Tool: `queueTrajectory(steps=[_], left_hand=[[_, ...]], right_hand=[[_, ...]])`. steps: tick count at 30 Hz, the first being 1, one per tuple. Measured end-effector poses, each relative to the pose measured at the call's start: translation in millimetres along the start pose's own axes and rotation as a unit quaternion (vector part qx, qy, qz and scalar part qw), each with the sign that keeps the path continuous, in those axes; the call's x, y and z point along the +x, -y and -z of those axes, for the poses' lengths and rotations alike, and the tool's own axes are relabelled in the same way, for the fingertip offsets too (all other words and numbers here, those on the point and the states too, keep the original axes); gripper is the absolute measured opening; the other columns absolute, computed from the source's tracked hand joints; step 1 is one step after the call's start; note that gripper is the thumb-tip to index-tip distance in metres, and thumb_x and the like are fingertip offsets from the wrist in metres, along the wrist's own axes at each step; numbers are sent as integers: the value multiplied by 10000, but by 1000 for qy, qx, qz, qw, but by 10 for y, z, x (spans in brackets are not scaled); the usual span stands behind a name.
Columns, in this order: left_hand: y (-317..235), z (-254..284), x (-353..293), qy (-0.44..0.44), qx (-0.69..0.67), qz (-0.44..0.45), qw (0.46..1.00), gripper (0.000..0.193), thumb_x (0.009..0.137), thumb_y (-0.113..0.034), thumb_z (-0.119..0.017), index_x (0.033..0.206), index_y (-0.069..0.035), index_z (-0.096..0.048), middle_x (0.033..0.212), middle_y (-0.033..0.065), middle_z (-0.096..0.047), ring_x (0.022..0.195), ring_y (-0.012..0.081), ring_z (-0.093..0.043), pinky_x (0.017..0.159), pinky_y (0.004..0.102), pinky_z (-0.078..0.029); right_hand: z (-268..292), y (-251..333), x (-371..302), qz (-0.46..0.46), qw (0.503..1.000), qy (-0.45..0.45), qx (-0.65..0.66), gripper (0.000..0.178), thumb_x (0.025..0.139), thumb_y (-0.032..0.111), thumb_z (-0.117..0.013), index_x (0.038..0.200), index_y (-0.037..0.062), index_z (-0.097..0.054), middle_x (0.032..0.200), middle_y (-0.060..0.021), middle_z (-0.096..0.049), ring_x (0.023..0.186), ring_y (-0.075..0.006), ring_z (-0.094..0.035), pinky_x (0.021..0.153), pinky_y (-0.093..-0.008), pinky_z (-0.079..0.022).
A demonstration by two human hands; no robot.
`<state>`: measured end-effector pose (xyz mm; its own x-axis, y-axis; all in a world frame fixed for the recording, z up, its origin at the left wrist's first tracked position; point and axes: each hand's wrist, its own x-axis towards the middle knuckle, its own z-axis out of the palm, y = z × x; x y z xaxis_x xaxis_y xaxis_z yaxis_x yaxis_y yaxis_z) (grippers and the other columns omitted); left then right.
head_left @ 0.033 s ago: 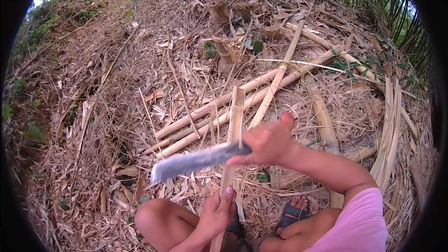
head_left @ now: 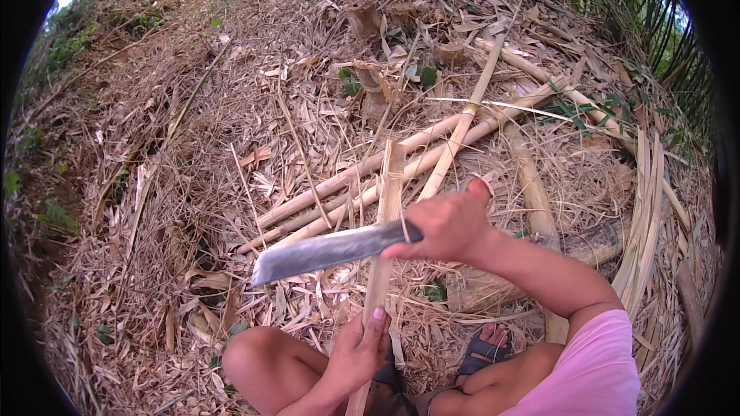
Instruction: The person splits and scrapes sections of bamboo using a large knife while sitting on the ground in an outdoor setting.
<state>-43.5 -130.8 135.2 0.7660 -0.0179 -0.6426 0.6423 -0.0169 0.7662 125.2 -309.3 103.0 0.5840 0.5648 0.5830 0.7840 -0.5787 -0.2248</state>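
My left hand (head_left: 361, 345) is wrapped round the lower part of a split bamboo strip (head_left: 391, 177), its thumb lying along the face. The strip stands between my knees, its top end pointing away from me. In my right hand (head_left: 453, 223) is the handle of a machete (head_left: 324, 255), gripped with the thumb side up. The broad grey blade points left and crosses over the strip above my left hand. Whether the edge touches the strip I cannot tell. Fingers of the right hand are partly hidden behind the handle.
Several bamboo poles (head_left: 339, 182) lie ahead, with a split pole (head_left: 462, 135) across them. Cut stumps (head_left: 374, 81) stand beyond. Long strips (head_left: 646, 216) and a thick log (head_left: 593, 245) lie at right. Dry leaves cover the slope; my sandalled foot (head_left: 487, 347) rests nearby.
My right hand and the machete have moved slightly away from me and to the right along the strip. My left hand and the strip have barely shifted.
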Motion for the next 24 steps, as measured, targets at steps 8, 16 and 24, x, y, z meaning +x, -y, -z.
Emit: queueTrajectory(steps=[8, 16, 24], left_hand=[[30, 55, 39, -1, 41, -24, 999, 409, 1071, -392, -375, 815, -87, -468, 584, -36, -441, 467, 55, -394, 436, 237, -335], [77, 86, 98, -3, 10, 37, 999, 382, 1067, -395, -390, 834, -103, -473, 580, -37, -416, 454, 59, -371, 422, 241, -325], [18, 86, 38, 13, -48, 37, 998, 352, 1069, -361, -400, 827, -110, -451, 596, -41, -334, 448, 69, -276, 406, 247, -233]], right_hand=[[-143, -494, 12, -12, 997, -14, -70, 674, 771, 764, -580, 587, 116, -602, 514, -42, -571, 436, -207, -609, 439, -354, -451], [-343, -852, -210, -133, 985, 79, -76, 672, 755, 819, -509, 566, 174, -535, 530, 2, -562, 438, -179, -550, 453, -420, -288], [-412, -423, -228, 55, 993, -60, -83, 699, 815, 825, -434, 521, 201, -548, 491, -5, -547, 438, -139, -576, 376, -386, -360]])
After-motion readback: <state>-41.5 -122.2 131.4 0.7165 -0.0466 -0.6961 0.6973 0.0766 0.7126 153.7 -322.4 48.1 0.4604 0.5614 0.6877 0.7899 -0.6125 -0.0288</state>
